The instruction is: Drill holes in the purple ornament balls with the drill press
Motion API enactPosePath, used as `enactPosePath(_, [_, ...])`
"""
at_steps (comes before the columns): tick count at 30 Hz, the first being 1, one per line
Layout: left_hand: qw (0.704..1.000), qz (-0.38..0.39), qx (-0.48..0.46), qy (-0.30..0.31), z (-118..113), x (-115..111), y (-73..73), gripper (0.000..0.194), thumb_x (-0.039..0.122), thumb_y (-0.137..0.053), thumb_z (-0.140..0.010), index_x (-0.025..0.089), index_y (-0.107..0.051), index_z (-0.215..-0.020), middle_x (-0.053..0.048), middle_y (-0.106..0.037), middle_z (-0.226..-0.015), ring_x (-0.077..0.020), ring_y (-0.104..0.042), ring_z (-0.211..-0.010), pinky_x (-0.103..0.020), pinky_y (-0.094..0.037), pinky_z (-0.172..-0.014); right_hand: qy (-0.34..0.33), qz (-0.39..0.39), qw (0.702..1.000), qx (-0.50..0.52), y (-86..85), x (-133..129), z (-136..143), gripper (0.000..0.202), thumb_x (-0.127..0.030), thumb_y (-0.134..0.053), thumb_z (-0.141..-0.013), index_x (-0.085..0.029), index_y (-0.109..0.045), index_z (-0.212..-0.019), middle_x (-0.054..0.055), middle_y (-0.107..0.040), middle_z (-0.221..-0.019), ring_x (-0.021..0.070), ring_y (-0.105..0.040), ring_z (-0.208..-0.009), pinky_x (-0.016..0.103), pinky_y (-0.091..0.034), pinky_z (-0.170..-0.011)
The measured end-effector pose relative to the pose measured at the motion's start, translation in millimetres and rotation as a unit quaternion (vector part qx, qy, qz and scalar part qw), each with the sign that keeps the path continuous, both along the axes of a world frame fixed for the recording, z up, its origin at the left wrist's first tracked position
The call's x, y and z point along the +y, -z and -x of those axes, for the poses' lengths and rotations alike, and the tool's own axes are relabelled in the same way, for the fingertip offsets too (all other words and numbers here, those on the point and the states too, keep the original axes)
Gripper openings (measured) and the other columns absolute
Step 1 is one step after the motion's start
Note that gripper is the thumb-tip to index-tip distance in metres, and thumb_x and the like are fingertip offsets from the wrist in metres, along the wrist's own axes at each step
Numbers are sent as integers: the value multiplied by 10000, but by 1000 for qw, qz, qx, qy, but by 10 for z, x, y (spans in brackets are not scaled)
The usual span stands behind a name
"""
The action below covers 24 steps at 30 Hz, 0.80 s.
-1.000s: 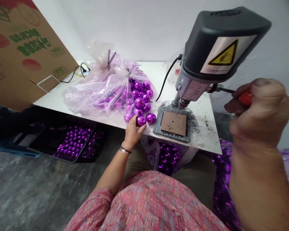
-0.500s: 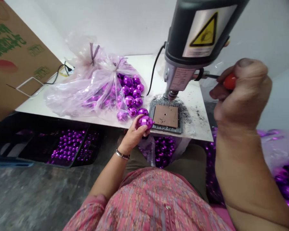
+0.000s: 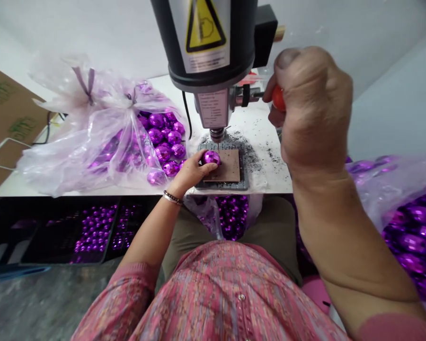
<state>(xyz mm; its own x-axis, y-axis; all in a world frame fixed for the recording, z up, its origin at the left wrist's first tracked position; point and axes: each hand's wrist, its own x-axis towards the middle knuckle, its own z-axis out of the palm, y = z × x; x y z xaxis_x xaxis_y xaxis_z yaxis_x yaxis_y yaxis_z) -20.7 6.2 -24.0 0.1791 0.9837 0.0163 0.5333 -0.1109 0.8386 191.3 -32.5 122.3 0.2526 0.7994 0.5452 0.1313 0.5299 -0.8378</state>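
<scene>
Between the thumb and fingers of my left hand (image 3: 193, 171) is a shiny purple faceted ball (image 3: 211, 157), a bauble. It is over the brown square board (image 3: 230, 166) on the metal base (image 3: 244, 180) of a drill press (image 3: 208, 52). The thin drill bit (image 3: 218, 145) points down just above and beside the ball; whether they touch I cannot tell. My right hand (image 3: 314, 104) is closed around the red knob (image 3: 279, 98) of the press's feed lever, at the machine's right side.
Clear plastic bags (image 3: 81, 137) spill more purple balls (image 3: 163, 151) on the white table (image 3: 270, 182), left of the press. Dark shavings (image 3: 252, 154) surround its base. Below stand black crates (image 3: 62, 237) of balls; another bag (image 3: 412, 237) lies at right. A cardboard box (image 3: 10, 113) is far left.
My left hand has carried the purple ball from the table's front edge onto the board, under the drill. My right hand keeps hold of the lever knob. The camera view has shifted right.
</scene>
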Motion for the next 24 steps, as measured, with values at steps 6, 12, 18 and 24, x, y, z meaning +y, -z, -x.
enactPosePath(6, [997, 23, 63, 23, -55, 61, -61, 683, 301, -888, -739, 170, -713, -1386, -81, -791, -1111, -241, -704, -982, -402, -576, -992, -22, -19, 999, 19, 4, -5, -6, 366, -261, -590, -992, -189, -416, -678, -29, -411, -626, 47, -449, -624, 218, -405, -683])
enactPosePath(12, [996, 17, 69, 53, -136, 156, -29, 675, 265, -881, -737, 161, -703, -1379, -110, -762, -1260, -268, -702, -1113, -444, -551, -1083, -21, -30, 999, 14, 15, -3, -8, 343, -262, -589, -999, -187, -448, -695, -41, -412, -622, 45, -446, -624, 219, -402, -710])
enactPosePath(18, [989, -40, 122, 78, -206, 211, 13, 668, 259, -906, -710, 175, -712, -1344, -112, -708, -1303, -289, -655, -1234, -464, -484, -1187, -20, -27, 999, 5, 5, -8, -29, 325, -272, -570, -1009, -181, -458, -718, -47, -429, -627, 35, -463, -627, 216, -420, -729])
enactPosePath(24, [991, -41, 92, 83, -253, 239, 88, 630, 251, -920, -687, 173, -721, -1280, -88, -718, -1212, -278, -672, -1159, -442, -527, -1122, -17, 19, 999, -34, -54, -74, -41, 312, -258, -532, -1015, -148, -450, -735, -64, -448, -634, -5, -385, -588, 211, -389, -705])
